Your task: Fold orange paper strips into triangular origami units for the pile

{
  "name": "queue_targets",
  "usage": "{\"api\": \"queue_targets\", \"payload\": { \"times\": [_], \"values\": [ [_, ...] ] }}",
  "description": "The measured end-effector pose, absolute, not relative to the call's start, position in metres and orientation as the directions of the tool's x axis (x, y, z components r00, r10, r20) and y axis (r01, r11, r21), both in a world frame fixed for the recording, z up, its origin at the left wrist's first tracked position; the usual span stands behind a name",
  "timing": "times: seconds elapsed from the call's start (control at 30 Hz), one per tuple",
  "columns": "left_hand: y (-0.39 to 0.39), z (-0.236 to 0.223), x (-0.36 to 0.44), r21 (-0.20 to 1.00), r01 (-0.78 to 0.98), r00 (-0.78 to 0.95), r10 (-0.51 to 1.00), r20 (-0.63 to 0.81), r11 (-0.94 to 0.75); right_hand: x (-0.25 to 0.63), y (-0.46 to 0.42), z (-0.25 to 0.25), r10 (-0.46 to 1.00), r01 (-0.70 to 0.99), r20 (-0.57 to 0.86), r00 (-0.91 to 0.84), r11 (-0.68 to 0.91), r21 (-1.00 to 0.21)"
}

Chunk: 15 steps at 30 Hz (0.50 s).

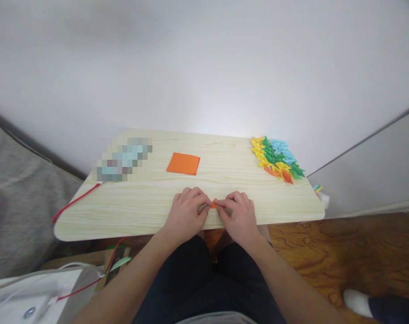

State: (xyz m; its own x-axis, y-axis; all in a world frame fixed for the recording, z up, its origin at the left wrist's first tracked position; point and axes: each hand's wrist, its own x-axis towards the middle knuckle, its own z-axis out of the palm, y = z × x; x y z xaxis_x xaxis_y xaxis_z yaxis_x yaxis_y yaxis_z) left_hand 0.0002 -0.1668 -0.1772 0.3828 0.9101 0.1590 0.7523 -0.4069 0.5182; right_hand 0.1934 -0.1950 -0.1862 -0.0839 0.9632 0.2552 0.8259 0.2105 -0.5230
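Tabletop (123, 211): pale, wood-grained, with rounded near corners; we see it set against a smooth white wall (204, 72).
Clock reference: we centre the dial on the small folded orange paper (213, 206), with 12 o'clock toward the wall.
Workpiece: small folded orange paper near the table's near edge, largely covered by fingertips; we cannot tell its full shape.
Left hand (186, 210): at 9 o'clock, thumb and index finger pinching the workpiece.
Right hand (238, 213): at 3 o'clock, thumb and index finger likewise closed on it.
Orange sheet pad (183, 164): at 11 o'clock, flat, matte, four-sided, lying apart from our hands.
Folded paper pieces (273, 157): at 2 o'clock, sharply pointed, grouped in slanting rows of yellow, green, light blue and orange.
Pixelated item (125, 157): at 10 o'clock, pale teal, detail obscured.
Red cord (76, 199): at 9 o'clock, thin, reaching the table edge.
Floor (305, 252): at 4 o'clock, glossy brown, strongly grained.
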Motion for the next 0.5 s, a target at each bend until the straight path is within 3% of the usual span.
{"api": "queue_targets", "payload": {
  "times": [0.5],
  "values": [
    [-0.167, -0.178, 0.0, 0.508, 0.754, 0.385, 0.907, 0.173, -0.417, 0.202, -0.188, -0.186, 0.972, 0.775, 0.236, -0.016, 0.162, -0.611]
  ]
}}
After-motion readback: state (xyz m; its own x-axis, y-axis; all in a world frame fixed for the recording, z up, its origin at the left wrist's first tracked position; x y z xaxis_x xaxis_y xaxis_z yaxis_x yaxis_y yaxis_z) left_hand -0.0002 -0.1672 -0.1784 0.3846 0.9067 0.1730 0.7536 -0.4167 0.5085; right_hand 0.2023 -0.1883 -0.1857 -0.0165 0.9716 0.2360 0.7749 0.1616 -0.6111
